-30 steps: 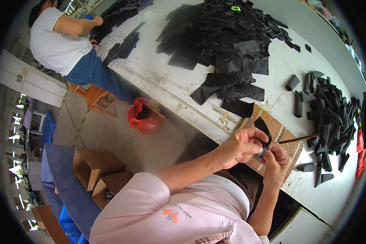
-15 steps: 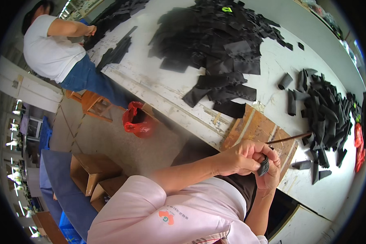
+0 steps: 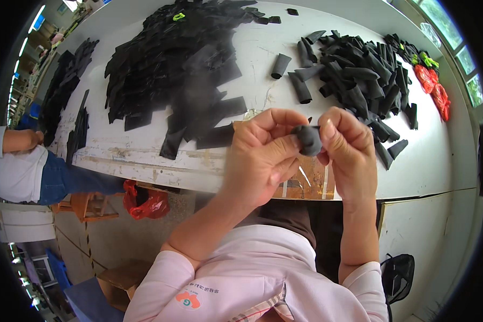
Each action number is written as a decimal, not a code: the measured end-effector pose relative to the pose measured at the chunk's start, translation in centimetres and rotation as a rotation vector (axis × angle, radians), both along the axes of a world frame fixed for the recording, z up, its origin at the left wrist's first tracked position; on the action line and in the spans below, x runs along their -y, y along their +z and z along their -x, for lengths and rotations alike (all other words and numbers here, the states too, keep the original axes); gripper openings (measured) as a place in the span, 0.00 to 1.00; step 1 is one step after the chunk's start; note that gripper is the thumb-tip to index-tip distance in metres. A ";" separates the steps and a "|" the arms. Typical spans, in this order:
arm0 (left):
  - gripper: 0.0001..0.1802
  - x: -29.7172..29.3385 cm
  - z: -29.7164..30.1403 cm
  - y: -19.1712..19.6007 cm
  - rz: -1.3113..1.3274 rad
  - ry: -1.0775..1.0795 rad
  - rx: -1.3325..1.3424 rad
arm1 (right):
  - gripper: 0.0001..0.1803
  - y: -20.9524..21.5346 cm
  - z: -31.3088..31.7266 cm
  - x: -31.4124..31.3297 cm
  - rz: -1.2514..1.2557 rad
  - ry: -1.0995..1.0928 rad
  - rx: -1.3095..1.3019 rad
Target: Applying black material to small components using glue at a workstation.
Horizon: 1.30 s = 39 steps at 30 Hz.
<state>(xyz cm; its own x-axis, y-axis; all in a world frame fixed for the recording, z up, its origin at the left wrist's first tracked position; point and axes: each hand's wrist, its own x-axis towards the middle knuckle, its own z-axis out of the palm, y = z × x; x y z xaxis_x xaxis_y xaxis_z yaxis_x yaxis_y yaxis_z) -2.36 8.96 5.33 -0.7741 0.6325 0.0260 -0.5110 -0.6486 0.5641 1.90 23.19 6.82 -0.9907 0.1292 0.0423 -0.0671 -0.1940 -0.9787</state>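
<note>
Small black piece (image 3: 309,139) held up between both hands, above worktop (image 3: 241,161) front edge. L hand (image 3: 263,155) fingers (image 3: 276,119) curled narrow, pinching piece's left side; R hand (image 3: 348,153) fingers (image 3: 335,129) pinched on its right side. Wooden board (image 3: 311,185) on worktop just below hands. Big pile of flat black strips (image 3: 182,70) behind & to left, spread over worktop. Rolled black tubes heap (image 3: 359,75) to right, well apart from hands. Red items (image 3: 434,91) at far right edge. Another person (image 3: 21,166) at left of worktop, white top, blue trousers. Red bag (image 3: 147,201) on floor under worktop; cardboard box (image 3: 123,279) lower left.
</note>
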 end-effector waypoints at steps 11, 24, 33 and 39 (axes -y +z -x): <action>0.17 -0.5 2.2 -5.4 -0.244 -0.156 0.757 | 0.11 -6.7 2.5 -1.6 0.468 0.165 0.293; 0.17 -0.6 1.5 -4.8 0.527 0.177 -0.174 | 0.13 -8.7 2.5 -2.0 0.476 0.257 0.287; 0.05 -1.3 1.4 -3.6 0.184 0.445 -0.365 | 0.20 -3.0 1.2 -0.8 -1.040 -0.053 -0.338; 0.06 -1.2 0.8 -6.3 0.278 0.301 -0.323 | 0.14 -7.5 0.9 -1.6 -1.189 0.084 -0.221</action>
